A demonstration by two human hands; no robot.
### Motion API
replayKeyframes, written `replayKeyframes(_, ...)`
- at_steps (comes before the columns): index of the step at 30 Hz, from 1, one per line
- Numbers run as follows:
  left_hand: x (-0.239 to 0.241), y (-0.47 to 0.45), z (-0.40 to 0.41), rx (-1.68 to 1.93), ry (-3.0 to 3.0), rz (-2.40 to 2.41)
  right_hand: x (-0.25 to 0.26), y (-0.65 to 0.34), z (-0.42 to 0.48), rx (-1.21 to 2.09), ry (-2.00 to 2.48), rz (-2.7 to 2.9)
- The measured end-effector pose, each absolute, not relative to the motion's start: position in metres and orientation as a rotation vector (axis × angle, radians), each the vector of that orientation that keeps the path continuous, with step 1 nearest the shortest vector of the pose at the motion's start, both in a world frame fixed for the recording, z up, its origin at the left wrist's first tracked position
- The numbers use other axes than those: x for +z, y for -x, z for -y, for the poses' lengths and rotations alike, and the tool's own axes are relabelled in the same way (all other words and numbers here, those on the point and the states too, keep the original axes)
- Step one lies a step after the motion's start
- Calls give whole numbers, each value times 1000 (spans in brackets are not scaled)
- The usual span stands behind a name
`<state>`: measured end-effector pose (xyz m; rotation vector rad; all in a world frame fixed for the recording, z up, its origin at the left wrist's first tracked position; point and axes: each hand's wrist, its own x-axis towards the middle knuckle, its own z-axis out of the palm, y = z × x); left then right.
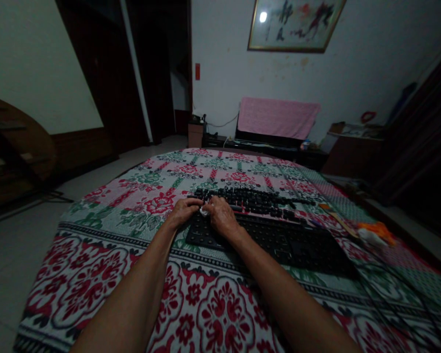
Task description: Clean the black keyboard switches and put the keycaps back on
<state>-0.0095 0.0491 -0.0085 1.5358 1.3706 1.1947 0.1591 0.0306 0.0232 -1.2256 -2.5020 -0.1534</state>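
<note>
bare forearms [128, 294] over a black keyboard base [306, 247], oblong and studded

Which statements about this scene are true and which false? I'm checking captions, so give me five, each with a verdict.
1. Black keycaps lie on the tablecloth beyond the keyboard base. True.
2. The hands are at opposite ends of the keyboard base. False: the left hand and right hand are close together near its left end.
3. A small white wad shows between the hands. True.
4. The towel by the far wall is green. False: the towel is pink.
5. A framed picture hangs on that wall. True.
</note>
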Motion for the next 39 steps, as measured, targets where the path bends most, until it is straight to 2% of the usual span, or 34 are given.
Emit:
replayKeyframes(9, -7, 1, -52, 1092, -2019, -1579, 24, -203, -20, -159, 1359, 2438)
replayKeyframes(15, 0, -4, -49, 917, -2143, -1560, 20, -195, -21, -156, 1305, 2404)
replayKeyframes(30, -5, -3, -53, 926, -1994, -1574, 23, -211, -21, -171, 1512, 2282)
replayKeyframes(39, -2, -5, -51, 960, -1950, -1546, 21, -192, -16, -179, 1369, 2388)
